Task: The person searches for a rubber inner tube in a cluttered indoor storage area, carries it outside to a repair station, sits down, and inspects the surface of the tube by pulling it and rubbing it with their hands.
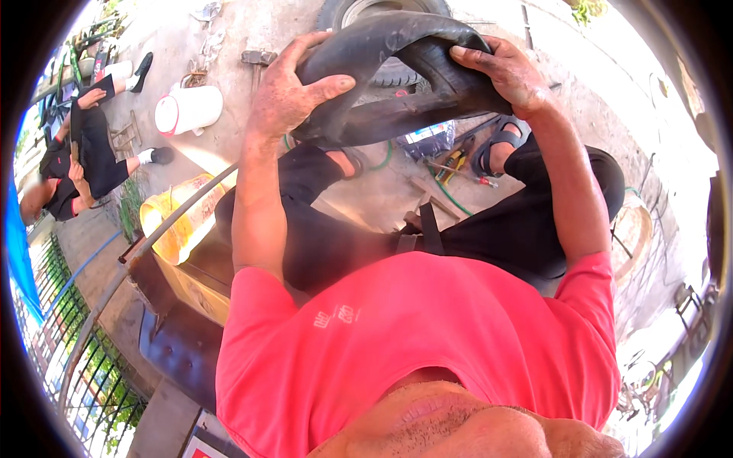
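We see a pale concrete floor (267, 19) with many things on it. On it we see a big tire (334, 14), a hammer (258, 57), a white bucket (198, 108) and a yellow bucket (179, 217). We also spot yellow-handled pliers (456, 161) and a thin green hose (450, 198) lying there.

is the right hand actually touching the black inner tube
Touching. The head view shows it plainly: the right hand grips the black inner tube near its right end, thumb lying against the rubber.
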